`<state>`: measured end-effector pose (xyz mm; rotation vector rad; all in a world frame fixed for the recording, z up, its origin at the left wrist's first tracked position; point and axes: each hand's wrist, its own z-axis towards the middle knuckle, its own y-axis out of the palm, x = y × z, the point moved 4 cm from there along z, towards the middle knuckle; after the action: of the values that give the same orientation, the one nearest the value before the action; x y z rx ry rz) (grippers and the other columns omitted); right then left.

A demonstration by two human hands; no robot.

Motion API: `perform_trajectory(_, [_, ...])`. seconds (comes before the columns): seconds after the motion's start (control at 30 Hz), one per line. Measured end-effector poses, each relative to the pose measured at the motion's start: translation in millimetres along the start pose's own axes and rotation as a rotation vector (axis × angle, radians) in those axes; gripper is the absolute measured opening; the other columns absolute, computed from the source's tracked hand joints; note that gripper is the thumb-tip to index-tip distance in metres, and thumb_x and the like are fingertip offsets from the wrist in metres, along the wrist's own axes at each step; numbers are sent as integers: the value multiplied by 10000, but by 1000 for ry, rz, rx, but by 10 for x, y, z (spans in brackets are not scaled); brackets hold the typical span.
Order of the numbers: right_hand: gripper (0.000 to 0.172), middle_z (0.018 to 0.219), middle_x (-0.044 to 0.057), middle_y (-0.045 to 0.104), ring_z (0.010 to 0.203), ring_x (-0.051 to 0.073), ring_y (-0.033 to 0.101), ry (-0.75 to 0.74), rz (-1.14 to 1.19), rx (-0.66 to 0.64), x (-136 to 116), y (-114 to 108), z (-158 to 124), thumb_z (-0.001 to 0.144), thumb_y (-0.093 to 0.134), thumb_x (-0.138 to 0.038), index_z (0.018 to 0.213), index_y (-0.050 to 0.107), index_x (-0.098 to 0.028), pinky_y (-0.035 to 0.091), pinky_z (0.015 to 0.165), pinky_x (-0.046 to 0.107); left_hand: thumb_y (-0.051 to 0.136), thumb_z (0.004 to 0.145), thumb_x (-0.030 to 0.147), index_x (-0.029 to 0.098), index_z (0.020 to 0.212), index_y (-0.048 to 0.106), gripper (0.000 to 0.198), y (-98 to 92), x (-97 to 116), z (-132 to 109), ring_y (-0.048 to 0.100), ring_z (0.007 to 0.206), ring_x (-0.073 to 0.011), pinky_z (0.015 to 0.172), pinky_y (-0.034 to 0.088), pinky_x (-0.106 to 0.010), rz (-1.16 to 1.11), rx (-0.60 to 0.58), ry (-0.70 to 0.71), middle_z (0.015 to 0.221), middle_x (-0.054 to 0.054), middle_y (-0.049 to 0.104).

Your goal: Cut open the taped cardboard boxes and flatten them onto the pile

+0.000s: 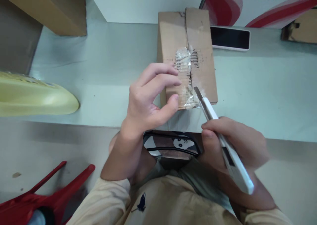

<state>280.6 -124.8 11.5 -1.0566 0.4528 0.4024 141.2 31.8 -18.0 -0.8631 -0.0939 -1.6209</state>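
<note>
A brown cardboard box (201, 33) stands on the pale table, its top seam partly covered with crumpled clear tape (183, 58). Cuts and torn marks run along that seam. My left hand (151, 94) is at the box's left side, fingers apart and curved over its top; whether the fingertips touch it is hard to tell. In my right hand (235, 142) is a white utility knife (230, 152) with its blade out. The blade tip is over the tape near the box's front edge, just right of the seam.
Behind the box's right side lies a dark-screened phone-like device (230, 38). A yellow container (37, 94) is at the left, with a large carton (61, 13) behind it. A red-and-white box (260, 7) stands at the back. Below left is a red plastic stool or chair (49, 198).
</note>
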Motion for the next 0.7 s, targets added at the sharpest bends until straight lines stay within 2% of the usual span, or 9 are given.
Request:
perform_trajectory(0.1, [167, 773, -10, 699, 596, 126, 626, -27, -57, 91, 8, 9, 20, 958, 636, -221, 1110, 697, -252, 506, 558, 262, 639, 923, 182, 274, 999, 653, 120, 49, 16, 2, 719, 1101, -235, 1042, 628, -487, 58, -62, -42, 1056, -25, 739])
perform_trajectory(0.17, [210, 794, -1, 731, 594, 130, 651, -47, -82, 80, 1, 17, 58, 966, 611, -239, 1160, 692, -230, 524, 551, 259, 621, 918, 157, 290, 975, 647, 148, 74, 18, 0, 702, 1111, -248, 1032, 615, -508, 97, -79, -51, 1045, -21, 745])
perform_trajectory(0.37, [135, 797, 13, 772, 599, 119, 694, -108, -72, 13, -50, 64, 143, 976, 552, -198, 1060, 657, -190, 548, 577, 237, 523, 928, 108, 295, 970, 655, 233, 119, 20, -8, 681, 1096, -266, 1007, 588, -549, 139, -78, -57, 1036, -32, 739])
perform_trajectory(0.47, [141, 719, -14, 742, 551, 96, 657, -131, -74, -4, -78, 100, 135, 968, 550, -168, 1056, 659, -180, 521, 563, 223, 515, 929, 104, 289, 966, 657, 235, 137, 23, -14, 678, 1089, -267, 1011, 576, -550, 147, -79, -66, 1031, -33, 732])
perform_trajectory(0.57, [149, 618, -53, 672, 495, 78, 599, -130, -95, -14, -107, 122, 120, 965, 556, -145, 1050, 673, -182, 484, 540, 221, 534, 911, 90, 277, 950, 649, 223, 143, 17, -19, 673, 1070, -256, 1003, 576, -529, 130, -57, -63, 1010, -32, 724])
perform_trajectory(0.7, [170, 642, -44, 685, 547, 97, 634, -86, -106, -11, -117, 136, 103, 951, 579, -124, 1069, 692, -173, 499, 580, 241, 525, 922, 114, 280, 964, 656, 216, 151, -7, -32, 665, 1078, -265, 1025, 566, -544, 117, -59, -67, 1025, -39, 723])
